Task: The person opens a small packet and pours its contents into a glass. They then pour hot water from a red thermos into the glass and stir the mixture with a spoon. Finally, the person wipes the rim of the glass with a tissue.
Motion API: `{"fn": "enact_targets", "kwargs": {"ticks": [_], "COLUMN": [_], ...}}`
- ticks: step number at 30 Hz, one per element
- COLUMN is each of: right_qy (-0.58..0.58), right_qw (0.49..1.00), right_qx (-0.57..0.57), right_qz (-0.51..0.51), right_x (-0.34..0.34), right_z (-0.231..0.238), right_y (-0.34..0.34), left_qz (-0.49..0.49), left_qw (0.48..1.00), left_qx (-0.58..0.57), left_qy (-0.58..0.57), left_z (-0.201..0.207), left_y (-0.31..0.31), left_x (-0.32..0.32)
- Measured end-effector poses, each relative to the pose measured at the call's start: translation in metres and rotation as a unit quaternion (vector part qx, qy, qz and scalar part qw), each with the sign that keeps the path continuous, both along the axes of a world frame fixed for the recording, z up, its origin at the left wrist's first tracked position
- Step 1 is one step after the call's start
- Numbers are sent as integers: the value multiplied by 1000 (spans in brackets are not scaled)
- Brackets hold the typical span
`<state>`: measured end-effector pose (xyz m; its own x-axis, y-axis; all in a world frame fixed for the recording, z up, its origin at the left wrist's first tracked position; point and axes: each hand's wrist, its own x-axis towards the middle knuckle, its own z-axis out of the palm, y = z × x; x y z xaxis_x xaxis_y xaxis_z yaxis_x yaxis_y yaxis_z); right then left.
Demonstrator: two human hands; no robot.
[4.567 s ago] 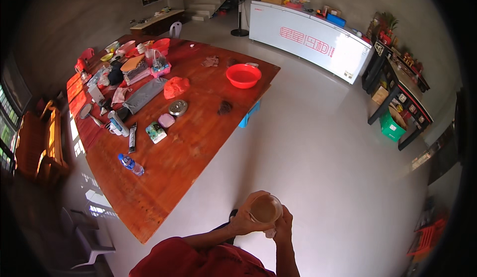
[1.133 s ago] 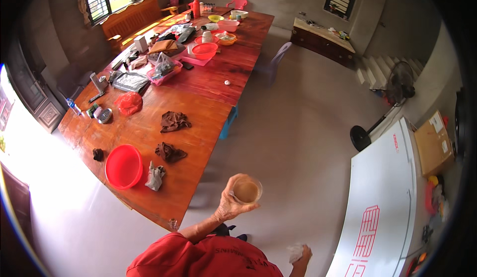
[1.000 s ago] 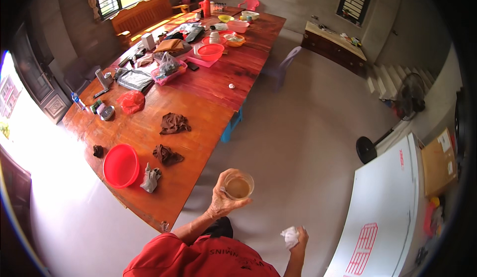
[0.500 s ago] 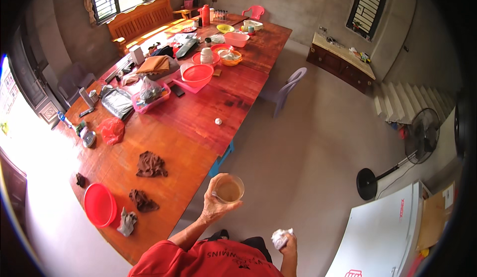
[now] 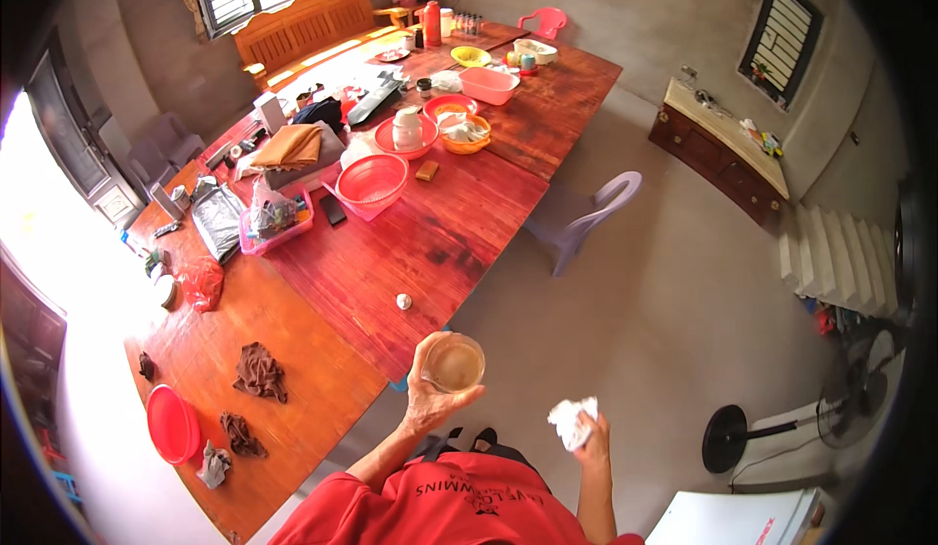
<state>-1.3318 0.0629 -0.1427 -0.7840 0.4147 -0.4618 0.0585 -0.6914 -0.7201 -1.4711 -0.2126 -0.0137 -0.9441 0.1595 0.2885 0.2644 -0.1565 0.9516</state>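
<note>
My left hand (image 5: 426, 404) is wrapped round a clear round glass (image 5: 454, 363), held out past the table's near right edge. Its inside looks brownish; I cannot tell whether that is liquid or the floor showing through. To the right, my right hand (image 5: 595, 441) grips a crumpled white tissue (image 5: 572, 421), which may be a thin cloth. The two hands are apart, both above the floor. Nearest to the glass on the table is a small white crumpled ball (image 5: 404, 301).
The long wooden table (image 5: 332, 350) holds brown rags (image 5: 260, 370), a red basin (image 5: 173, 425), a red colander (image 5: 372, 183) and a pink basket (image 5: 277, 230). A lilac plastic chair (image 5: 586, 215) stands at its right side. Further right are a standing fan (image 5: 725, 438) and a white appliance (image 5: 733, 518).
The whole view has shifted, with the chair now nearer and the white appliance lower in the picture. My right hand has risen a little with the tissue; my left hand still holds the glass.
</note>
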Motion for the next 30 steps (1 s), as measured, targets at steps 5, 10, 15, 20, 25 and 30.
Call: {"fn": "enact_targets", "kwargs": {"ticks": [5,10,15,20,25,30], "right_qy": [122,272,248,213,167,333], "right_qw": [973,908,901,884,862,838], "right_qx": [85,210,207,106,190,147], "right_qz": [177,241,291,402,439,405], "right_x": [-179,-294,-392,-471,-521,-592], "right_z": [95,148,146,109,124,151], "right_y": [-28,-67,-56,-42,-32,-21], "left_qz": [49,79,83,69,96,141], "left_qw": [999,996,995,991,988,984], "left_qx": [0,27,6,-67,-98,-89], "left_qy": [3,11,60,97,70,61], "left_z": [5,9,15,32,27,17], "left_y": [45,72,81,86,86,93], "left_x": [-69,-144,-228,-295,-350,-402]}}
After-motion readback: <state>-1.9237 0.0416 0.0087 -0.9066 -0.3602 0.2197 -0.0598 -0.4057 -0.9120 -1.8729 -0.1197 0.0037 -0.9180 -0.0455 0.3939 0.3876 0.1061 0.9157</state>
